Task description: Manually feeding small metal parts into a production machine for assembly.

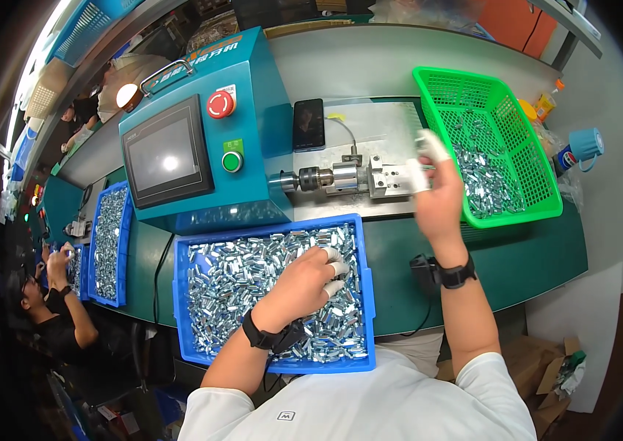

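My left hand (304, 283) reaches into a blue tray (275, 366) heaped with small shiny metal sleeves (231, 283). White finger cots cover its curled fingertips, which touch the heap; anything between them is hidden. Beyond the tray, my right hand (440, 191), also in white finger cots, is closed at the right end of a metal clamping fixture (392, 180). Whatever its fingers pinch there cannot be made out. Left of the fixture, a drill-type chuck (315, 178) sticks out of a teal machine (253, 110) with a dark screen (166, 152).
A green basket (539, 162) holding more metal pieces stands right of my right hand. A phone (308, 125) lies behind the chuck. The machine carries a red stop button (220, 104) and a green button (231, 161). Another person (54, 301) works at far left beside a blue tray (122, 246).
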A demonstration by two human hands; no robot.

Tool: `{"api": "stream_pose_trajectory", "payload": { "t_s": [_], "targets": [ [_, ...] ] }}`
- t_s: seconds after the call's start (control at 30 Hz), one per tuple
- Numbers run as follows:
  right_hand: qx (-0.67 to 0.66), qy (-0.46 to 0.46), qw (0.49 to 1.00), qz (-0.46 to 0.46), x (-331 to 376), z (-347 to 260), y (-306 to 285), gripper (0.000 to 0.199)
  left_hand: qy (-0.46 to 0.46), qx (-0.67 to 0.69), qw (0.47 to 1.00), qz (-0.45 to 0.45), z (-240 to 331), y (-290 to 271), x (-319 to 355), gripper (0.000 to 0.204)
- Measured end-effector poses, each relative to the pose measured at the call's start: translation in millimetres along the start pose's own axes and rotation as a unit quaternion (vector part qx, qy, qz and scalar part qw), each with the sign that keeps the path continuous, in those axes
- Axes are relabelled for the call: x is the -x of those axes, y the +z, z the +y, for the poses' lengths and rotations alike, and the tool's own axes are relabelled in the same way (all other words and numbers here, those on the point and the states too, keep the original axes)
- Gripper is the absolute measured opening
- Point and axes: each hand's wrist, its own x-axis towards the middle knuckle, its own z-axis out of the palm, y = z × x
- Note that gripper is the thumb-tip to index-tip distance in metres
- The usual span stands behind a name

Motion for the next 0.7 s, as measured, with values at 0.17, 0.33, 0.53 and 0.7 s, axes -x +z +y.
{"api": "stream_pose_trajectory", "payload": {
  "t_s": [0.17,0.33,0.53,0.7],
  "targets": [
    [-0.278,0.072,0.945,0.159,14,16,-5,0.061,0.005,0.003,1.000,-0.010,-1,-1,-1,0.028],
    [-0.241,0.070,0.967,0.049,30,21,10,0.060,-0.029,-0.019,0.999,-0.008,11,-2,1,0.031],
    [-0.244,0.067,0.966,0.054,43,43,27,0.061,-0.063,-0.083,0.992,-0.065,15,3,0,0.038],
    [-0.230,0.050,0.970,0.061,52,44,28,0.062,-0.070,-0.055,0.996,-0.019,14,4,2,0.038]
  ]
}}
